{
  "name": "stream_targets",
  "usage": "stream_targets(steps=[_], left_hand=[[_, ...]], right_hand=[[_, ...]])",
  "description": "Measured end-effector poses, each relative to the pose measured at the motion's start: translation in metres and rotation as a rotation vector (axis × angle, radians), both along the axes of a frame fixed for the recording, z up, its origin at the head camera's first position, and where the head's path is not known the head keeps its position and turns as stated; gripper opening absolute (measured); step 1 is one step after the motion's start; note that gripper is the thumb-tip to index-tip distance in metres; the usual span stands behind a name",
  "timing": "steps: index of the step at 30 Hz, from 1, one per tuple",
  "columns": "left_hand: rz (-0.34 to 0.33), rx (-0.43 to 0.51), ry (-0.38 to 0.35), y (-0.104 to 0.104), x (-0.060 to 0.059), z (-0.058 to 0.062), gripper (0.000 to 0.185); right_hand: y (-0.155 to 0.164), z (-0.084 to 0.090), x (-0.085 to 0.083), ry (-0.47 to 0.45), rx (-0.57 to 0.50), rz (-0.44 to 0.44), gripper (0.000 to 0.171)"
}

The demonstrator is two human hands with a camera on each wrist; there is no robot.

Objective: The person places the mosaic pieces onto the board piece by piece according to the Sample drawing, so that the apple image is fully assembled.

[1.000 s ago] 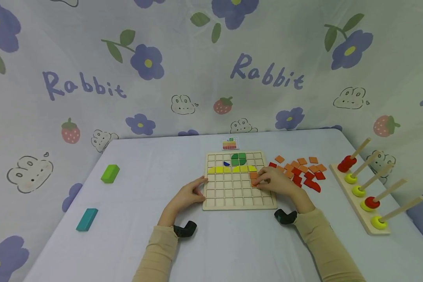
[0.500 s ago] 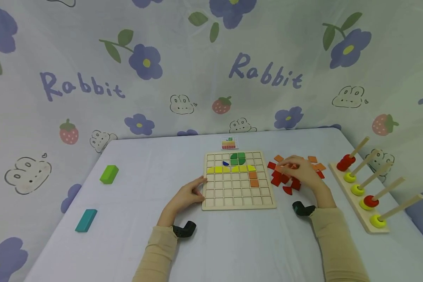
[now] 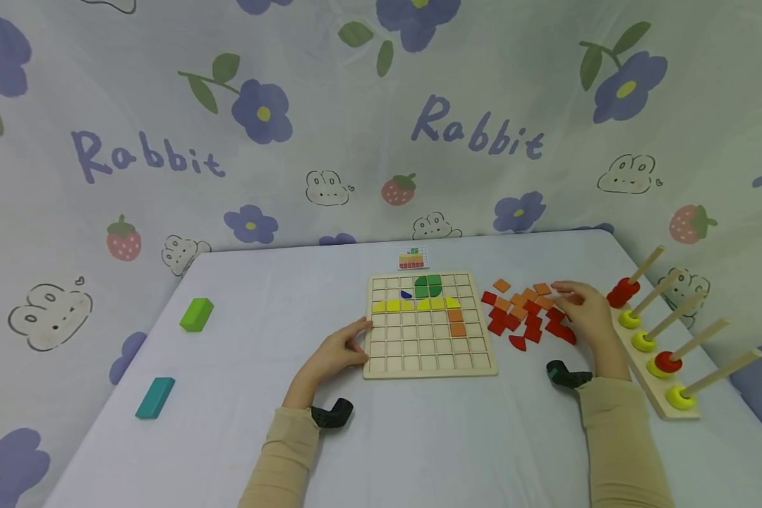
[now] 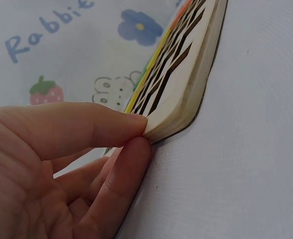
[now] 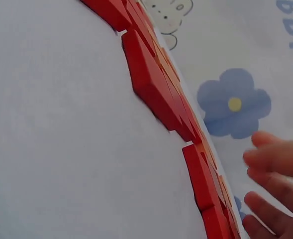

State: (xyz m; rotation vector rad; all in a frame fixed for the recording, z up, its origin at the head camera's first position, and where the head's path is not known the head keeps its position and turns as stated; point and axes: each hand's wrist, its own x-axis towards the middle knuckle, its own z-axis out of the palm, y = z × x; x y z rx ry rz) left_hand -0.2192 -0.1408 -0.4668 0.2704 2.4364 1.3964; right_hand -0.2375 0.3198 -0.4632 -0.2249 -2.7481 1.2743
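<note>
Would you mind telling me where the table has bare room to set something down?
Bare cloth lies between the green block and the grid board, and along the near edge between both sleeves. It is crowded right of the board: loose tiles, the right hand and the ring rack.

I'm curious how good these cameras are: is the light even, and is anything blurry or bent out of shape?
Head view: soft, even light, faint shadows, no glare; the backdrop bows slightly toward the edges. Left wrist view: the left hand looms large and soft, the grid board corner sharper. Right wrist view: the red tiles are fairly crisp, the right hand fingertips blurred at the edge.
</note>
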Motion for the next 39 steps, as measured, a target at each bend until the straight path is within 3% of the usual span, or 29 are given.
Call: stream_targets(steps=[15, 20, 28, 37, 39], left_hand=[[-0.002, 0.021, 0.008, -0.001, 0.0, -0.002, 0.068], [0.003, 0.021, 0.004, -0.001, 0.0, -0.002, 0.068], [0.01, 0.024, -0.006, -0.001, 0.0, -0.002, 0.068], [-0.008, 0.031, 0.004, -0.002, 0.0, -0.001, 0.068], [-0.012, 0.03, 0.005, 0.001, 0.005, 0.009, 0.067]], right_hand=[[0.003, -0.005, -0.003, -0.056, 0.144, -0.029, 0.046], [0.001, 0.0, -0.001, -0.109, 0.138, -0.04, 0.043], [-0.002, 0.009, 0.003, -0.114, 0.171, -0.02, 0.042], [-0.005, 0.013, 0.003, -0.079, 0.115, -0.012, 0.041], [-0.007, 0.017, 0.003, -0.069, 0.078, 0.003, 0.042]])
